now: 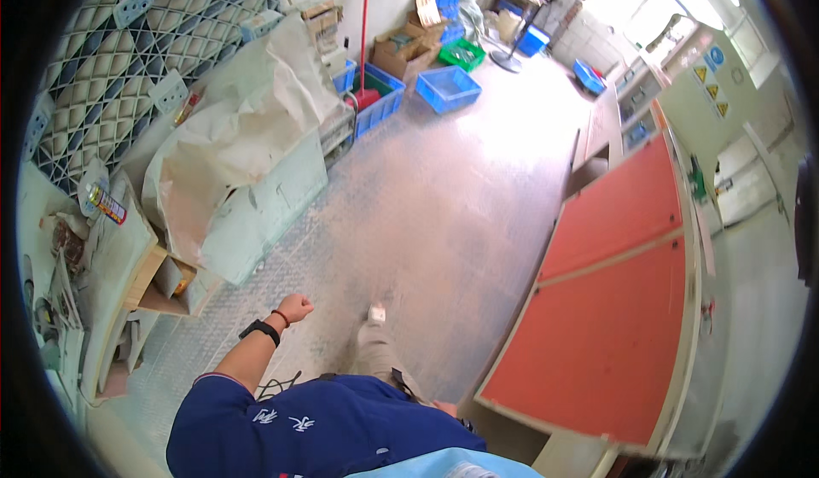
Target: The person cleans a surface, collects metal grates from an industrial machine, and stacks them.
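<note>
Nearest the lens, a person's dark blue shirt (316, 431) is filling the lower edge, with one trouser leg and a pale shoe (376, 312) stepping forward over the dusty floor (444, 213).

Starting at the left, a cluttered pale green bench (111, 256) is carrying a spray can (107, 203) and, below it, an open wooden box (166, 286) whose contents are too dim to make out. The left hand (295, 307) is swinging out beside that box, curled into a loose fist with nothing in it; a black watch and a red band are sitting on the wrist. A crumpled sheet of paper (247, 128) is draping the cabinet beyond.

Further back, blue plastic crates (448, 88) are standing on the floor, the nearest one looking empty, next to cardboard boxes (401, 51) and a red broom handle (365, 34).

The right hand (445, 407) is only peeking out low at the hip, so its grip is probably relaxed but cannot be told. To the right, a long red-topped table (614, 307) is running alongside, near that hand.
</note>
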### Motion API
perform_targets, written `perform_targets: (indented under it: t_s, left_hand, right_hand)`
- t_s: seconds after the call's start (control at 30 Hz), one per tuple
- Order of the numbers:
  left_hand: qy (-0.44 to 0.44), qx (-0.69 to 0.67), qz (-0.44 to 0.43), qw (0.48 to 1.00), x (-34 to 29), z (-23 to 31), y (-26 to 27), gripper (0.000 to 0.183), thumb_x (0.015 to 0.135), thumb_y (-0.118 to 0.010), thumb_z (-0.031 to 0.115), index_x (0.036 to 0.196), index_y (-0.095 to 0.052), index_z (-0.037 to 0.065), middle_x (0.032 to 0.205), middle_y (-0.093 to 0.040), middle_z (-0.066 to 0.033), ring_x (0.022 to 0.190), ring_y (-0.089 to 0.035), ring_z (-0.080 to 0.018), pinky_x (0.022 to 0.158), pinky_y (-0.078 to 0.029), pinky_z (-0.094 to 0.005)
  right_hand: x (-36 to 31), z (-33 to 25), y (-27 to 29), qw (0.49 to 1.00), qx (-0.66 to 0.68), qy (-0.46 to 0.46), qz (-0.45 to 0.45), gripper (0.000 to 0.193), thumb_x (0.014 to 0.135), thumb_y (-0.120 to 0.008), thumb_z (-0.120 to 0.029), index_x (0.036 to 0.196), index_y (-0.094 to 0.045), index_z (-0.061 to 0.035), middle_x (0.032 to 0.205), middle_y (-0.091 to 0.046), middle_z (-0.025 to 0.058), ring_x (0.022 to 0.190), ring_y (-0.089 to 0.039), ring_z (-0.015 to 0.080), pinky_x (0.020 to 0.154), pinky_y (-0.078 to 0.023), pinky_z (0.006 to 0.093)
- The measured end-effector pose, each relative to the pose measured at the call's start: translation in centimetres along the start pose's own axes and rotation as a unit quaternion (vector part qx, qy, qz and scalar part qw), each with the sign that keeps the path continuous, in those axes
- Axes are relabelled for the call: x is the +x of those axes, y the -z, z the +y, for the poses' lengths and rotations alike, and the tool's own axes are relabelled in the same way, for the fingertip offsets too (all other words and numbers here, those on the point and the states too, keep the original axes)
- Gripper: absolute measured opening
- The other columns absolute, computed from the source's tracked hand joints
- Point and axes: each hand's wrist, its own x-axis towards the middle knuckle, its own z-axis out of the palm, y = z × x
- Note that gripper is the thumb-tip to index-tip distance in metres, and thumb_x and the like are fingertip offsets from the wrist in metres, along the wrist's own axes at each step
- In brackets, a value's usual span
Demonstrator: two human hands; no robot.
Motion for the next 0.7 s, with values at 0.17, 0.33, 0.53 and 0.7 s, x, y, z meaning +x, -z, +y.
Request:
perform_targets:
  t_s: [0.17,0.33,0.53,0.7]
  left_hand:
    - [0.055,-0.082,0.024,0.995,6.7,0.3,4.2,0.029,0.074,-0.061,0.034,0.072,-0.066,0.005,0.067,-0.064,-0.0125,0.064,-0.062,-0.0255,0.06,-0.048,-0.0361]
    - [0.046,-0.105,0.099,0.988,8.6,-5.8,2.9,0.031,0.075,-0.058,0.034,0.07,-0.065,0.004,0.065,-0.063,-0.0102,0.062,-0.061,-0.0248,0.059,-0.047,-0.0378]
    - [0.203,0.237,-0.177,0.933,10.3,-11.3,3.4,0.019,0.081,-0.051,0.02,0.082,-0.067,0.008,0.084,-0.067,-0.0119,0.08,-0.064,-0.027,0.07,-0.05,-0.0387]
    - [0.318,0.217,-0.206,0.9,17.6,-11.4,7.9,0.029,0.084,-0.057,0.036,0.096,-0.065,0.011,0.096,-0.066,-0.0076,0.089,-0.063,-0.0251,0.074,-0.05,-0.0411]
  right_hand:
    - [11.9,-7.9,8.9,0.958,0.242,-0.154,-0.002,0.013,0.082,-0.056,-0.016,0.083,-0.059,-0.0045,0.07,-0.061,0.0097,0.059,-0.06,0.0226,0.048,-0.047,0.0364]
    - [28.4,-21.3,18.3,0.949,0.272,-0.139,0.08,0.011,0.083,-0.053,-0.016,0.081,-0.058,-0.0062,0.068,-0.059,0.0077,0.058,-0.059,0.021,0.049,-0.049,0.0348]
    - [46.0,-49.8,24.0,0.912,0.405,0.046,0.052,0.009,0.081,-0.054,-0.009,0.073,-0.052,-0.0066,0.06,-0.051,0.0036,0.048,-0.051,0.0151,0.04,-0.042,0.0259]
    - [52.9,-72.0,23.0,0.897,0.42,0.139,-0.003,0.01,0.083,-0.055,-0.012,0.075,-0.052,-0.0076,0.063,-0.051,0.0027,0.052,-0.051,0.0146,0.044,-0.041,0.0242]
